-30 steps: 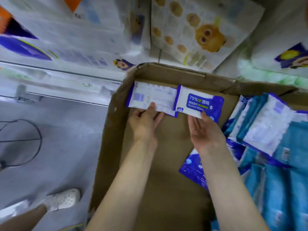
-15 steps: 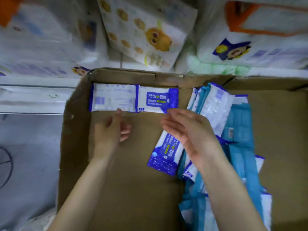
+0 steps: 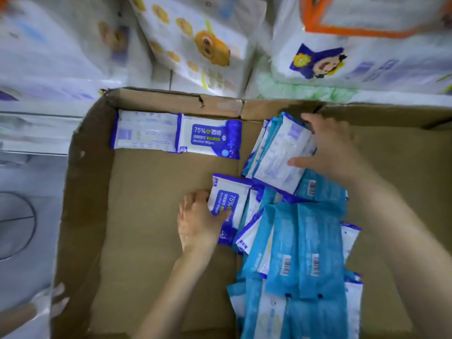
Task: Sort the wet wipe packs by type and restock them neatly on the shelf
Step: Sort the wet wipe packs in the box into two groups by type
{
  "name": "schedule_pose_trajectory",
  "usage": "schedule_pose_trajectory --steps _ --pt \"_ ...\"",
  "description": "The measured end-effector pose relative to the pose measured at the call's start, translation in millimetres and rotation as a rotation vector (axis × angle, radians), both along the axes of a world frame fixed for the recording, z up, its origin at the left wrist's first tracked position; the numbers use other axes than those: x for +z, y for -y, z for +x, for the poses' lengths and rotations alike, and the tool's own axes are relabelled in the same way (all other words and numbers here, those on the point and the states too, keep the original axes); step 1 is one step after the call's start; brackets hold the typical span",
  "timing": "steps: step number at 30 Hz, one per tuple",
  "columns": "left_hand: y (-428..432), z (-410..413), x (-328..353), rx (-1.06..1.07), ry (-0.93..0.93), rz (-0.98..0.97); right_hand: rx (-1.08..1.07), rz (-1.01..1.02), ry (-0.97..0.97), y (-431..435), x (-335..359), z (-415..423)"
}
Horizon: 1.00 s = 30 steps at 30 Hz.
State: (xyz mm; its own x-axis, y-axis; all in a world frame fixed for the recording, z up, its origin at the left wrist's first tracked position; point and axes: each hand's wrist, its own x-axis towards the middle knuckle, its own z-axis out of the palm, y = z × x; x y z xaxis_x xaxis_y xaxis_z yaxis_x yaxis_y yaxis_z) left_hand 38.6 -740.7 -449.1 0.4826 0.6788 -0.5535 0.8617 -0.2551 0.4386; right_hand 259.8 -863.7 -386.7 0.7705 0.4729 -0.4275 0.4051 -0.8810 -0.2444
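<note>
While sorting inside the cardboard box (image 3: 88, 192), busy with both hands at once. Left hand (image 3: 198, 221), low centre, fingers (image 3: 195, 200) curled round the edge of a dark-blue alcohol wipe pack (image 3: 230, 201), thumb across its printed face. Grasping it, probably to lift it clear of the jumble. Right hand (image 3: 327, 150), upper right, clamped over a leaning bundle of white-backed packs (image 3: 276, 157), seemingly to hold them together and stop a topple. Lined up along the far wall, upper left: one label-down pack (image 3: 146, 132) and one label-up pack (image 3: 211, 138), edge to edge, looking like the start of a row for that type. From centre right down to the bottom edge, a loose heap of light-blue packs (image 3: 305, 241), not yet sorted. Likely next: carrying the gripped pack up to join that row. Worth watching: slippery film, easy to skew. Beyond the box, top of frame, big printed bundles (image 3: 195, 45), blurred.
</note>
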Motion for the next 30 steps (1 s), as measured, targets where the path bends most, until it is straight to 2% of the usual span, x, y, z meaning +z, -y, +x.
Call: schedule_pose_trajectory --steps 5,9,11,13,15,17,19,21,24,26,28,30 --pt "-11.7 -3.0 12.2 0.124 0.152 -0.098 -0.115 -0.015 0.033 -2.7 4.0 -9.7" --pt "-52.4 -13.6 39.3 0.384 0.365 -0.174 -0.166 0.177 -0.03 -0.6 24.3 -13.4" --pt "-83.3 -15.1 46.4 0.568 0.497 -0.207 -0.269 0.324 -0.155 -4.8 37.1 -17.1" --pt "-113.9 -9.9 47.4 0.728 0.594 -0.271 -0.475 0.564 -0.387 -18.3 47.8 -25.0" --pt "-136.4 3.9 46.5 0.924 0.697 -0.455 -0.689 0.828 -0.643 -39.8 46.4 -34.8" --pt "-147.9 18.9 41.3 1.055 0.735 -0.622 -0.819 0.924 -0.788 -66.8 32.6 -48.3" --pt "-148.6 27.8 31.4 1.096 0.706 -0.706 -0.974 0.96 -0.833 -93.7 8.3 -66.5" --pt "-146.7 33.6 24.9 1.152 0.65 -0.678 -1.176 1.002 -0.828 -114.8 -18.4 -84.4" --pt "-148.4 38.6 17.6 1.162 0.581 -0.521 -1.287 0.99 -0.72 -130.6 -49.6 -98.5" --pt "-152.4 37.1 11.1 1.059 0.5 -0.388 -1.214 0.859 -0.497 -135.4 -59.2 -98.7" --pt "-155.4 32.1 7.7 0.906 0.376 -0.296 -1.014 0.647 -0.215 -139.5 -61.5 -97.9" --pt "-157.8 25.4 4.4 0.752 0.283 -0.273 -0.899 0.525 -0.073 -142.1 -61.6 -99.9"
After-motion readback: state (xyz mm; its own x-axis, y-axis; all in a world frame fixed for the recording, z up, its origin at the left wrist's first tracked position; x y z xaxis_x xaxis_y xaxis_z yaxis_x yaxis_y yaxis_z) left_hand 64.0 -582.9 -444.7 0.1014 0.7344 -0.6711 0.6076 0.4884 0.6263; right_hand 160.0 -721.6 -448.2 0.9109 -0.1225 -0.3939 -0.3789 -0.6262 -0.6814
